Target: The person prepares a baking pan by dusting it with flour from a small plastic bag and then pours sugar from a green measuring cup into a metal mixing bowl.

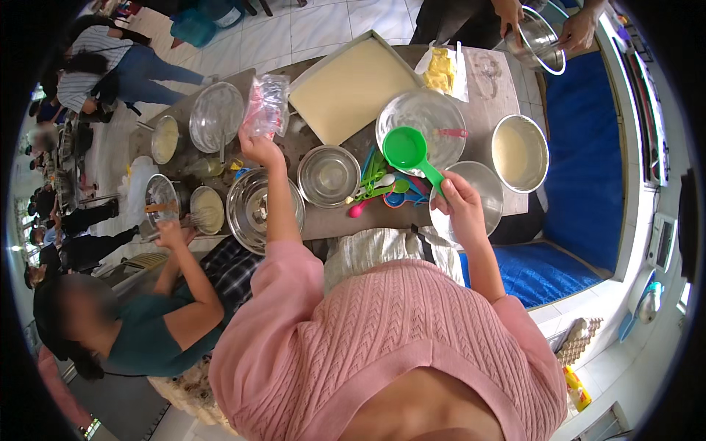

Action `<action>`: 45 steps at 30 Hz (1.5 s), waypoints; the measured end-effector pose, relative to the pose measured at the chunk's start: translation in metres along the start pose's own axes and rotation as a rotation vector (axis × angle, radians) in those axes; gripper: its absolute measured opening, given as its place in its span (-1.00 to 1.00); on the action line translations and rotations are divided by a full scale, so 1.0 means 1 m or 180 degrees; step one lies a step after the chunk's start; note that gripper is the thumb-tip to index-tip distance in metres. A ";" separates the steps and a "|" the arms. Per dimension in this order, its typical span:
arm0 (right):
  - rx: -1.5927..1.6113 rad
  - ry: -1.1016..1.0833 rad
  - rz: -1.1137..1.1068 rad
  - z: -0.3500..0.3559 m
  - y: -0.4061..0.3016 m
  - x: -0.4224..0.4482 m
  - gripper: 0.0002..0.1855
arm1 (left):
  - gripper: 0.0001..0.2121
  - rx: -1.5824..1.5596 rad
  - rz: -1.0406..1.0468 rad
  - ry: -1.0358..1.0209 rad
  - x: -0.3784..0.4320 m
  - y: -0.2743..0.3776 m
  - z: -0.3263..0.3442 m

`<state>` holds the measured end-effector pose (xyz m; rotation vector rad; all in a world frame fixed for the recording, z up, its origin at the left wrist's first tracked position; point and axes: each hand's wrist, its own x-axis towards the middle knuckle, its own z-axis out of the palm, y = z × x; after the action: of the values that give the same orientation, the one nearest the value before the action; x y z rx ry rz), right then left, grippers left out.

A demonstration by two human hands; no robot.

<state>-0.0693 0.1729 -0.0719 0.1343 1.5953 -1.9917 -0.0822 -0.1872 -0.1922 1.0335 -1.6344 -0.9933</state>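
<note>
My left hand (pixel 259 148) grips a clear plastic bag (pixel 270 105) with pink-red printing, held over the table left of the large pan. In my right hand (pixel 460 204) is the handle of a green plastic measuring cup (pixel 405 148). The cup is held above the front rim of a wide metal bowl (pixel 452 113) with white residue, in which a pink-handled utensil lies. Partly behind my right hand stands another pale bowl (pixel 480 187). Colourful measuring spoons and cups (pixel 400 187) lie in a heap below the green cup.
A rectangular pan of pale batter (pixel 353 82) spans the table's far middle, with yellow butter (pixel 439 69) on paper beside it. Metal bowls (pixel 329 176) (pixel 266 212) stand near me. A pot of batter (pixel 518 154) is at right. People work at left and far right.
</note>
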 end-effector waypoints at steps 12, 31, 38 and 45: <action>-0.0113 -0.0581 -0.0691 0.017 -0.014 -0.018 -0.83 | -0.81 -0.1287 -0.0902 -0.1451 -0.077 0.112 -0.055; 0.0363 -0.0362 0.0292 0.086 -0.030 0.030 -0.72 | -0.79 -0.2210 -0.1036 -0.1731 -0.126 0.121 -0.076; -0.0099 -0.0753 -0.0448 0.111 -0.061 0.037 -0.77 | -0.81 -0.2150 -0.1157 -0.1767 -0.145 0.101 -0.084; 0.0006 -0.1022 -0.0381 0.112 -0.078 0.019 -0.88 | -0.77 -0.2408 -0.0841 -0.2711 -0.166 0.096 -0.086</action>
<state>-0.0930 0.0715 0.0189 -0.2737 1.4218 -1.9849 0.0182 -0.0137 -0.1284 0.2909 -1.5072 -2.2182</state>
